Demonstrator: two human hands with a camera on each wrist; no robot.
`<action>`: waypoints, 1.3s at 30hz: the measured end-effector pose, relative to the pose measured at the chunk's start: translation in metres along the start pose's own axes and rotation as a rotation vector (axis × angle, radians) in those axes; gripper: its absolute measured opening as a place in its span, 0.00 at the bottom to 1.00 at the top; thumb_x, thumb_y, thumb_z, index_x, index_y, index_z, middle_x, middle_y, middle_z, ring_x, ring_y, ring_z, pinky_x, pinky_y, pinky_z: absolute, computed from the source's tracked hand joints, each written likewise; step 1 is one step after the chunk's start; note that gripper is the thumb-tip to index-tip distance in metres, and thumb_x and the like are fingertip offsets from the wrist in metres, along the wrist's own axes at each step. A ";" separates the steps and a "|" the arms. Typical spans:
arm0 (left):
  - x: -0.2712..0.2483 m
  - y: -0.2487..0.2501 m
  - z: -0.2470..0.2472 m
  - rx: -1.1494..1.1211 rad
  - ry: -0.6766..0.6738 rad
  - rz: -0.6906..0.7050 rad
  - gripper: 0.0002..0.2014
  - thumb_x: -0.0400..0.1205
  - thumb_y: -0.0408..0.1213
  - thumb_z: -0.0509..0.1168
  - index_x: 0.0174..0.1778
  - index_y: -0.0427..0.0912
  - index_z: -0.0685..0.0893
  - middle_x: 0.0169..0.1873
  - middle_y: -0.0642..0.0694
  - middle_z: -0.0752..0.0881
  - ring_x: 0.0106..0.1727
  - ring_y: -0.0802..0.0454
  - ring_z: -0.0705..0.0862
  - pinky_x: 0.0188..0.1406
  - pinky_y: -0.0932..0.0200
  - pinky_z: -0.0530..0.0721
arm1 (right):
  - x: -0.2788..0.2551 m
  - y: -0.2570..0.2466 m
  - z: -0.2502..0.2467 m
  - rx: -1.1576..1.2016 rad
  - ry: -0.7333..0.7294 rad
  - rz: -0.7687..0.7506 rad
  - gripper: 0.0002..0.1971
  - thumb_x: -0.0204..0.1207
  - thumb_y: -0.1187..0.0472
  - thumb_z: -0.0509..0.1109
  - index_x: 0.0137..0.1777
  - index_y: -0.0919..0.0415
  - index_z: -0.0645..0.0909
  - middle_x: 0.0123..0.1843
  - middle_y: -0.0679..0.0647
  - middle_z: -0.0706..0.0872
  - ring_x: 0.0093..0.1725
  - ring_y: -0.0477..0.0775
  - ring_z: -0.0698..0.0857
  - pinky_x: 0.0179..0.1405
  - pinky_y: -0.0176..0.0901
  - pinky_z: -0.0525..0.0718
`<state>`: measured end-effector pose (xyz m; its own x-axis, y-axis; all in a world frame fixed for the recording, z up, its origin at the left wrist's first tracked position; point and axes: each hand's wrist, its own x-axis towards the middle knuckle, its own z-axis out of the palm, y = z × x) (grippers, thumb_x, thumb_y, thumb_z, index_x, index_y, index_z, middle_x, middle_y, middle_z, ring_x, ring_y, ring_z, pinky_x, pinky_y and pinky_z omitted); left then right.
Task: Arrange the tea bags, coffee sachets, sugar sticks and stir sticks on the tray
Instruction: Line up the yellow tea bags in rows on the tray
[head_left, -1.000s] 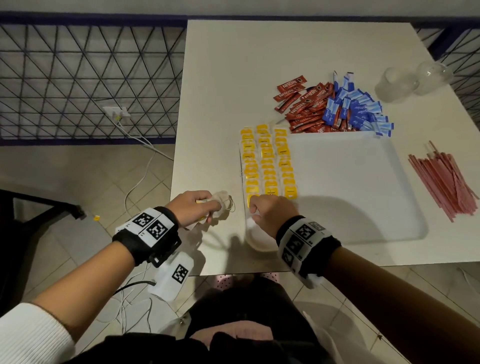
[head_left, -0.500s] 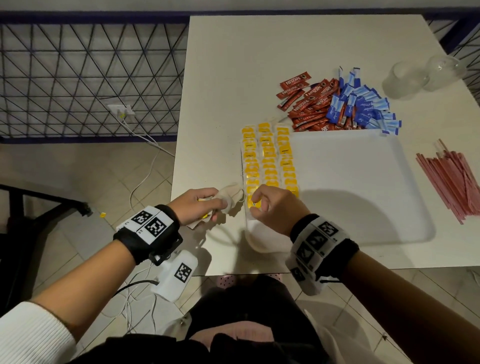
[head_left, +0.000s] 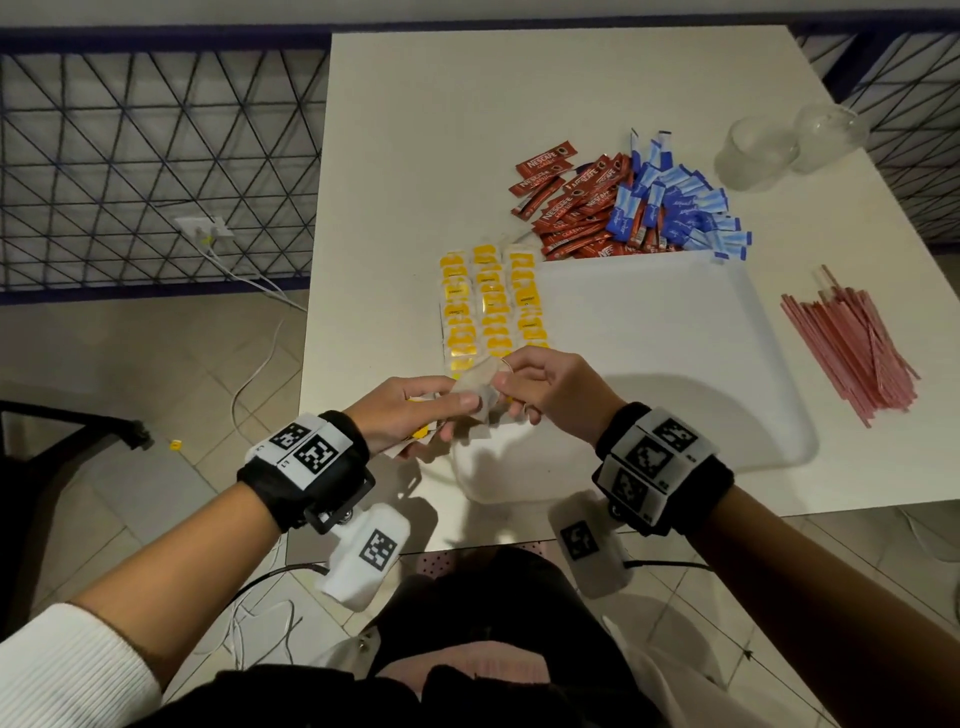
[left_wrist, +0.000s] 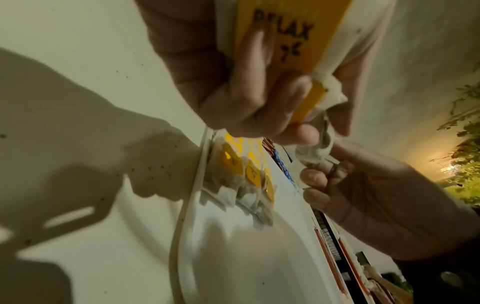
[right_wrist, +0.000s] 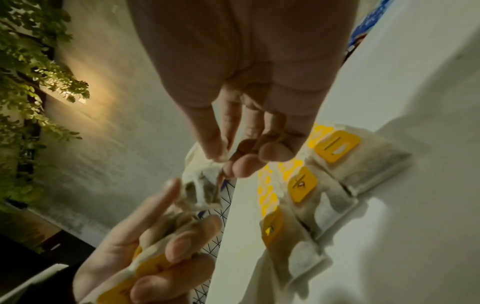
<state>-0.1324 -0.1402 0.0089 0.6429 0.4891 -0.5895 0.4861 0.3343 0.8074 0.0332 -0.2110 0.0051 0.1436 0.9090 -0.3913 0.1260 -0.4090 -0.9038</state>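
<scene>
Over the near left corner of the white tray (head_left: 675, 374), the left hand (head_left: 405, 410) and right hand (head_left: 550, 389) pinch one tea bag (head_left: 475, 387) between them; three rows of yellow-tagged tea bags (head_left: 488, 306) fill the tray's left side.

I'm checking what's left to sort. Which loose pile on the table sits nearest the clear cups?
The blue sugar sticks: they lie just left of the clear cups, between them and the red coffee sachets.

White tabletop (head_left: 426, 130), white tray (head_left: 649, 338). Yellow-tagged tea bags (head_left: 488, 306); red coffee sachets (head_left: 571, 202); blue sugar sticks (head_left: 680, 208); pink stir sticks (head_left: 852, 348). Black-and-white checkered markers on black wristbands (head_left: 306, 467).
</scene>
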 end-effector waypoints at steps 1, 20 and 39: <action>0.000 0.001 0.000 -0.022 -0.007 0.004 0.18 0.72 0.55 0.69 0.21 0.49 0.84 0.18 0.50 0.76 0.12 0.58 0.68 0.11 0.70 0.61 | -0.001 0.000 -0.003 0.004 -0.009 -0.008 0.07 0.77 0.66 0.67 0.39 0.57 0.78 0.28 0.49 0.82 0.21 0.38 0.78 0.22 0.30 0.73; 0.009 0.015 0.009 -0.250 -0.133 0.016 0.08 0.66 0.43 0.79 0.25 0.51 0.86 0.16 0.47 0.76 0.10 0.59 0.65 0.12 0.75 0.60 | 0.000 -0.033 -0.030 -0.039 -0.269 -0.131 0.16 0.75 0.72 0.67 0.59 0.54 0.80 0.45 0.47 0.89 0.38 0.35 0.84 0.43 0.24 0.80; 0.011 0.014 0.029 -0.122 0.220 0.015 0.08 0.76 0.30 0.69 0.43 0.49 0.83 0.18 0.54 0.77 0.15 0.62 0.72 0.10 0.71 0.65 | 0.009 -0.011 -0.029 -0.065 -0.377 0.200 0.05 0.78 0.66 0.66 0.47 0.68 0.81 0.32 0.55 0.83 0.23 0.39 0.77 0.25 0.31 0.75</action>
<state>-0.1014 -0.1533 0.0127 0.4989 0.6536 -0.5691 0.3935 0.4142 0.8207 0.0612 -0.2006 0.0169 -0.1953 0.7721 -0.6048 0.1956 -0.5736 -0.7954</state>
